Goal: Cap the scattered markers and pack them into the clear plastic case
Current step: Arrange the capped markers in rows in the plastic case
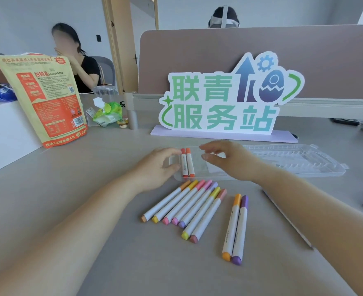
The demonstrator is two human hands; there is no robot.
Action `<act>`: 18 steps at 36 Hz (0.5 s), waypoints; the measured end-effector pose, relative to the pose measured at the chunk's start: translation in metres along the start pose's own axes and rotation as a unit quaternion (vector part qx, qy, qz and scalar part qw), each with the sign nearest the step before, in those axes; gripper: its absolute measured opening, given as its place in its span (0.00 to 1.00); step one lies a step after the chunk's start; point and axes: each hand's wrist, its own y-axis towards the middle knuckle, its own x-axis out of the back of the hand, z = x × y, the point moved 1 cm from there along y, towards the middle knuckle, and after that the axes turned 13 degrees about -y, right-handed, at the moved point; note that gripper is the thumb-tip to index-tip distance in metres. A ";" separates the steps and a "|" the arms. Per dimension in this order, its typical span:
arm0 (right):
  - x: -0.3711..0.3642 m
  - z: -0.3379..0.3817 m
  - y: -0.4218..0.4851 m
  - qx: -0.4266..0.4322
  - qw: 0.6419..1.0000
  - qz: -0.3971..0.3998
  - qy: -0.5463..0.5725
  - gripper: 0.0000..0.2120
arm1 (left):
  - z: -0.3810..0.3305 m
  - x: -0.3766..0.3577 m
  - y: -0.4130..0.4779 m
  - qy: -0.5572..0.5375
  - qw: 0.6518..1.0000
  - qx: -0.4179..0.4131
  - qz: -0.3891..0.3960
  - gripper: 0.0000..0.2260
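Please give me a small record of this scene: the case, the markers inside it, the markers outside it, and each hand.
case: clear plastic case, open on the table, its lid lying to the right
markers in case: red marker and orange marker, capped, side by side at the left end
markers on table: fanned row of seven, plus an orange and purple pair; all capped
left hand: holds the case's left end
right hand: over the case, fingers loosely curled, holding nothing
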 end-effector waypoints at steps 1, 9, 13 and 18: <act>0.004 -0.003 -0.011 0.001 1.000 -0.013 -0.003 0.16 | -0.004 0.003 -0.007 0.016 1.000 0.001 -0.003 0.14; 0.009 -0.033 -0.078 -0.019 0.999 -0.020 -0.024 0.05 | -0.020 0.002 -0.061 0.038 0.998 0.051 0.008 0.04; 0.009 -0.038 -0.084 -0.032 0.999 -0.017 -0.029 0.06 | -0.015 -0.006 -0.071 0.025 0.999 0.046 -0.013 0.05; 0.007 -0.037 -0.082 -0.044 0.999 -0.008 -0.032 0.05 | -0.015 -0.007 -0.074 0.017 0.999 0.032 0.001 0.09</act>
